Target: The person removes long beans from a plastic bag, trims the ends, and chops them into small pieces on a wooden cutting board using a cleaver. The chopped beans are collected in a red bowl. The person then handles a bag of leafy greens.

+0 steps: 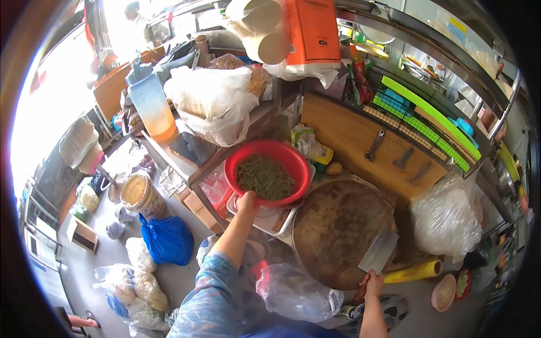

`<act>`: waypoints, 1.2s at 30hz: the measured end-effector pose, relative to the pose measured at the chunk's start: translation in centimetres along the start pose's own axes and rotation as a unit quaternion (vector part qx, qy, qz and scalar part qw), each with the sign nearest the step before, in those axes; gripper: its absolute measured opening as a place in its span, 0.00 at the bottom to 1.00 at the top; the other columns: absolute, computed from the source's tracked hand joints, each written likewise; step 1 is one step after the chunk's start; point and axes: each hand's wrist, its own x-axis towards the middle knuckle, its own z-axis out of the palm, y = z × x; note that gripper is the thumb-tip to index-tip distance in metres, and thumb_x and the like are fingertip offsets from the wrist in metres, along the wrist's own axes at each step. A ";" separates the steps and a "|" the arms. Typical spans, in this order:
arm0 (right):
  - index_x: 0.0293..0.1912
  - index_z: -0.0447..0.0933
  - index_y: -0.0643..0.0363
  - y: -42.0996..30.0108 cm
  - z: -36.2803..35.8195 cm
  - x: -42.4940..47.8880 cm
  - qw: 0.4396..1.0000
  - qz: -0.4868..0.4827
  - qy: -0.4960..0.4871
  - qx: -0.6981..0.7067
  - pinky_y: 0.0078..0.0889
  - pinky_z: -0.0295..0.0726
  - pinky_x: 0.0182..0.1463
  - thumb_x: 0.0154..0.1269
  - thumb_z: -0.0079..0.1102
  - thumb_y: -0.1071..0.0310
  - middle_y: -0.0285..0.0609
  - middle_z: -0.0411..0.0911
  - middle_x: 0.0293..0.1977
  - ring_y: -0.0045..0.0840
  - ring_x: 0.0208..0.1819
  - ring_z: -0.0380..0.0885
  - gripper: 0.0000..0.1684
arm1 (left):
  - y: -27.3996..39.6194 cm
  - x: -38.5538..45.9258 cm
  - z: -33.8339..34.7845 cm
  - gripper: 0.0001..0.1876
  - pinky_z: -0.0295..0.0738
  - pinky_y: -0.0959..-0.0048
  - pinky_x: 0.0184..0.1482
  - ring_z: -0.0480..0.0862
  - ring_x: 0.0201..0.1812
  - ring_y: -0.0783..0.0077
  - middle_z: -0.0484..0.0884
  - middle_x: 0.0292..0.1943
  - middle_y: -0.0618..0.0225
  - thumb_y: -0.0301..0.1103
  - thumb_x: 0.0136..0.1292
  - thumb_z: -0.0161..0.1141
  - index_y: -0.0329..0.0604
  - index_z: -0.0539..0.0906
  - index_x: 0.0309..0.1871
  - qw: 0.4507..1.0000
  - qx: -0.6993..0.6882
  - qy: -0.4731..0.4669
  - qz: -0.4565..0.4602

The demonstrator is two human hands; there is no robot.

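Observation:
My left hand (247, 202) grips the near rim of a red plastic basin (302, 169). Thin cut green strips (264, 175), perhaps a vegetable, lie inside it. Beneath the basin a white tray (279, 228) shows in part. In my right hand (372, 282) is the handle of a cleaver (379, 252). Its broad blade lies over the near right edge of a large round wooden chopping block (342, 228); I cannot tell whether it touches the wood. The block's top is dark and stained.
A yellow roll (412, 271) juts out right of the block. Behind it stands a wooden board (338, 122) hung with tools. On the left shelf are a water bottle (150, 101) and a phone (192, 148). Plastic bags (167, 241) and a bucket (141, 196) crowd the floor.

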 end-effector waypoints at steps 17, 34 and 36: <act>0.39 0.83 0.66 -1.6 -0.1 1.9 0.838 -0.093 -0.123 -0.523 0.41 0.84 0.38 0.71 0.63 0.45 0.49 0.85 0.30 0.37 0.34 0.88 0.28 | -1.6 -22.4 3.3 0.13 0.80 0.67 0.36 0.82 0.35 0.63 0.80 0.35 0.64 0.20 0.55 0.57 0.37 0.78 0.45 0.963 0.036 -0.231 -0.131; 0.53 0.79 0.65 -7.8 -0.9 -17.8 0.953 0.023 -0.062 0.296 0.34 0.81 0.53 0.63 0.65 0.76 0.43 0.83 0.43 0.29 0.46 0.83 0.17 | -8.5 -35.8 -1.4 0.25 0.80 0.68 0.45 0.82 0.42 0.65 0.81 0.43 0.62 0.14 0.52 0.55 0.38 0.77 0.56 0.918 0.140 -0.370 -0.030; 0.49 0.79 0.65 -7.4 -2.3 -18.6 0.957 0.010 0.000 0.290 0.35 0.81 0.53 0.60 0.65 0.79 0.42 0.82 0.40 0.29 0.45 0.82 0.16 | -9.8 -35.9 -1.0 0.26 0.81 0.66 0.45 0.82 0.42 0.64 0.81 0.43 0.61 0.13 0.51 0.54 0.38 0.77 0.57 0.925 0.164 -0.331 -0.088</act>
